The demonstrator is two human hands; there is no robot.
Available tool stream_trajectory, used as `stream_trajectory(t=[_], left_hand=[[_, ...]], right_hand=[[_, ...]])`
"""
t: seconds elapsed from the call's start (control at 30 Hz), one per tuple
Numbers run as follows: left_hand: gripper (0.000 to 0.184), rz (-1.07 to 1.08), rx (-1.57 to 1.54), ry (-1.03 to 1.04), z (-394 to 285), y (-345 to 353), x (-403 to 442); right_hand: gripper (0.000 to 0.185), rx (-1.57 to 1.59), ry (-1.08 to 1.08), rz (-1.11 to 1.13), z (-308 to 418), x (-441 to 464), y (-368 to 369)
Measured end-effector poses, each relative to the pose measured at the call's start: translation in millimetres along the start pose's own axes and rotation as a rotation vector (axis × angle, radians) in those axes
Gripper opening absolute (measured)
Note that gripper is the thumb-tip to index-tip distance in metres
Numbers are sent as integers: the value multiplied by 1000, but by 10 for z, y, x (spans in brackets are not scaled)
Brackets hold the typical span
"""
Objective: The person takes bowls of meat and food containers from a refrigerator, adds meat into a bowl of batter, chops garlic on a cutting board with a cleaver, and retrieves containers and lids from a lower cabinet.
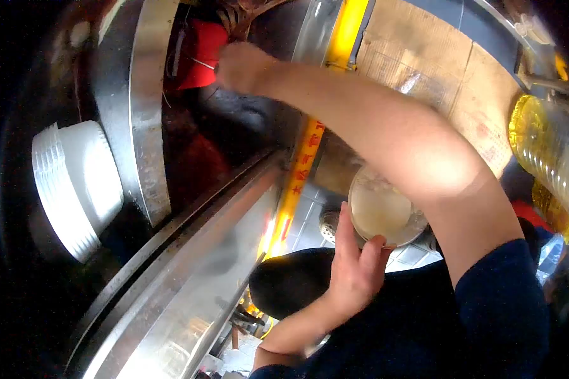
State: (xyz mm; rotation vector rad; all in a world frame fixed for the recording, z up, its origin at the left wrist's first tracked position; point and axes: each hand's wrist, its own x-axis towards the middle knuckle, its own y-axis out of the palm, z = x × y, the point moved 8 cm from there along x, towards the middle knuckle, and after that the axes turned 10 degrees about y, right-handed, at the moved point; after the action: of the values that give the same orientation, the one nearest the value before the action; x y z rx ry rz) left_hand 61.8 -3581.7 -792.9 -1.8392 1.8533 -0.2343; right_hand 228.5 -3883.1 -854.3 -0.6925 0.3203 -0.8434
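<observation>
My left hand [357, 268] grips the near rim of a round bowl [382, 208], thumb and fingers at its edge. Something pale and cloudy is inside the bowl. My right arm reaches across above the bowl to the upper left. There my right hand [240, 68] is closed beside a red object [203, 54], with a thin pale piece at its fingers. What it holds is too small and dark to make out.
A stack of white containers [85, 183] is at the left, beyond a metal ledge [148, 120]. A yellow strip with red characters [306, 155] runs behind the metal counter edge [189, 252]. Flattened cardboard [423, 50] lies at the top; a clear bottle [550, 145] is at the right.
</observation>
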Motion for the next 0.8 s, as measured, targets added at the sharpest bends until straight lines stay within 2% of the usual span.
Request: stream_trajectory(t=[0.03, 0.1, 0.13, 0.23, 0.27, 0.4, 0.5, 0.6, 0.7, 0.77, 0.8], left_hand=[[36, -7, -1, -8, 32, -2, -2], [35, 19, 237, 274, -136, -15, 29], [36, 45, 262, 279, -155, -27, 52], [36, 78, 308, 290, -260, -108, 117], [36, 66, 301, 291, -258, -109, 100], [35, 25, 249, 269, -246, -128, 68], [33, 101, 171, 294, -205, -162, 139], [33, 23, 137, 233, -128, -159, 57], [33, 53, 190, 260, -183, -237, 103], [34, 61, -48, 33, -3, -189, 63], [35, 62, -49, 36, 13, -194, 56]], right_hand=[[24, 107, 67, 22, 72, -36, 13], [24, 237, 5, -83, 146, -14, 106], [25, 297, -28, -138, 162, -3, 125], [28, 181, 261, -387, -7, 6, -275], [28, 116, 343, -349, -58, 155, -278], [25, -180, 179, -417, 4, 632, -171], [25, -212, 158, -436, 4, 738, -98], [24, -239, 160, -453, -39, 816, -135], [24, -254, 152, -458, -25, 850, -146], [23, -258, 150, -465, -24, 882, -167], [23, -261, 148, -468, -18, 896, -167]])
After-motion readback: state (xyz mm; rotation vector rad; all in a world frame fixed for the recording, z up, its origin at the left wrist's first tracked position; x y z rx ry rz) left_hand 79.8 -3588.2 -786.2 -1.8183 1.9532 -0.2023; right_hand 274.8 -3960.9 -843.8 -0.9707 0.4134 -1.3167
